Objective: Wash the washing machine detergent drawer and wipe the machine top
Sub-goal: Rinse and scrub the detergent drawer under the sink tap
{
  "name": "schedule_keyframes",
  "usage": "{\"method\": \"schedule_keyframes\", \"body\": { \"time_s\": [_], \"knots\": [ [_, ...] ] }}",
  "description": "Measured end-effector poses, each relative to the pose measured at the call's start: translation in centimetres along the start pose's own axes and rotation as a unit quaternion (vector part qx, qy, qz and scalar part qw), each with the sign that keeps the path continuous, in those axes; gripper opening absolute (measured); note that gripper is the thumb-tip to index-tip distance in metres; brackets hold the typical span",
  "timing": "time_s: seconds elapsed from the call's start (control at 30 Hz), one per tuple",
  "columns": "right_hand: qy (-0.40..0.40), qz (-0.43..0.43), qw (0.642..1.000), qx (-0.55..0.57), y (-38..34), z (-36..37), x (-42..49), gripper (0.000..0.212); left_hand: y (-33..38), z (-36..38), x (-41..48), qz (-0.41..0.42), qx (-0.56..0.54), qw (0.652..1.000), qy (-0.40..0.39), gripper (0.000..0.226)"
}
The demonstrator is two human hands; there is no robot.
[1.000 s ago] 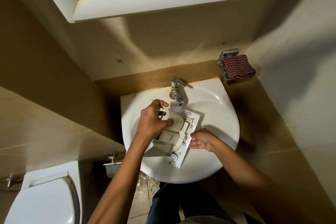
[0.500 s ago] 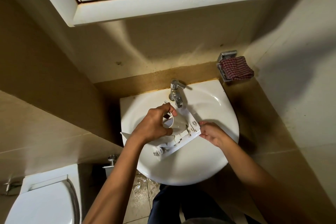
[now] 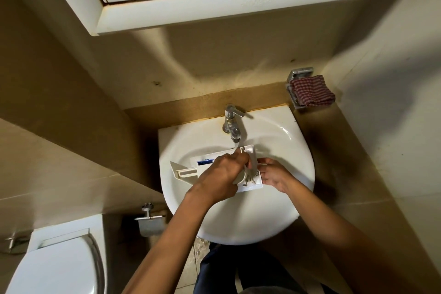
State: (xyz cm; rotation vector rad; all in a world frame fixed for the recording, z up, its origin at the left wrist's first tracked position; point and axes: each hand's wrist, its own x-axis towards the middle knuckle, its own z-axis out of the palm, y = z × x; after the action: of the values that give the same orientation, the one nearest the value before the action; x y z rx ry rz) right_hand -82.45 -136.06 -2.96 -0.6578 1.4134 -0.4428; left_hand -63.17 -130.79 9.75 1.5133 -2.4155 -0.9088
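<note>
Left hand (image 3: 220, 174) and right hand (image 3: 274, 175) grip detergent drawer (image 3: 249, 151) over sink (image 3: 238, 229), under faucet (image 3: 232, 124); left hand hides its middle. Checked cloth (image 3: 311, 90) well apart.

Nothing legible here: the blue label (image 3: 204, 162) on the detergent drawer (image 3: 250, 151) is too small to read, and the embossed mark (image 3: 255, 3) on the cabinet (image 3: 214, 15) is too faint.

The white plastic detergent drawer (image 3: 250, 151), blue label showing, lies crosswise over the basin (image 3: 238, 222) under the tap (image 3: 232, 126).
</note>
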Motion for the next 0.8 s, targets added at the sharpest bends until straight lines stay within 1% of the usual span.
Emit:
{"method": "schedule_keyframes", "body": {
  "time_s": [0.07, 0.17, 0.3, 0.37, 0.43, 0.47, 0.53, 0.57, 0.67, 0.8],
  "knots": [
    [-0.004, -0.003, 1.0, 0.013, 0.3, 0.3, -0.1, 0.021, 0.5, 0.4, 0.0, 0.013, 0.037, 0.999, 0.006, 0.055],
    [0.008, 0.005, 0.999, 0.032, 0.8, 0.6, 0.1, 0.024, 1.0, 1.1, -0.3, 0.03, 0.058, 0.998, 0.022, 0.057],
    [0.03, 0.004, 0.998, 0.047, 0.9, 1.1, 0.1, 0.021, 1.2, 2.8, -0.7, 0.039, 0.097, 0.994, 0.037, 0.064],
    [0.038, 0.002, 0.998, 0.056, 0.9, 1.1, -0.1, 0.019, 1.4, 3.8, -0.8, 0.045, 0.115, 0.991, 0.053, 0.072],
    [0.044, 0.004, 0.996, 0.073, 0.9, 1.0, -0.3, 0.012, 1.9, 4.6, -1.1, 0.047, 0.106, 0.992, 0.047, 0.077],
    [0.045, 0.007, 0.995, 0.084, 0.8, 0.9, -0.4, 0.011, 2.2, 5.0, -1.3, 0.053, 0.099, 0.993, 0.042, 0.078],
    [0.041, 0.007, 0.993, 0.114, 0.6, 0.7, -0.6, 0.026, 2.8, 5.7, -1.7, 0.072, 0.089, 0.993, 0.039, 0.08],
    [0.04, 0.008, 0.991, 0.127, 0.7, 0.5, -0.5, 0.029, 3.0, 6.0, -1.8, 0.079, 0.091, 0.992, 0.035, 0.079],
    [0.053, 0.021, 0.99, 0.128, 1.0, -0.1, -0.7, 0.027, 3.0, 6.2, -2.2, 0.073, 0.077, 0.994, 0.024, 0.077],
    [0.032, 0.009, 0.992, 0.124, 1.6, -0.6, -0.9, 0.018, 2.9, 4.5, -2.1, 0.066, 0.063, 0.996, 0.012, 0.072]
  ]
}}
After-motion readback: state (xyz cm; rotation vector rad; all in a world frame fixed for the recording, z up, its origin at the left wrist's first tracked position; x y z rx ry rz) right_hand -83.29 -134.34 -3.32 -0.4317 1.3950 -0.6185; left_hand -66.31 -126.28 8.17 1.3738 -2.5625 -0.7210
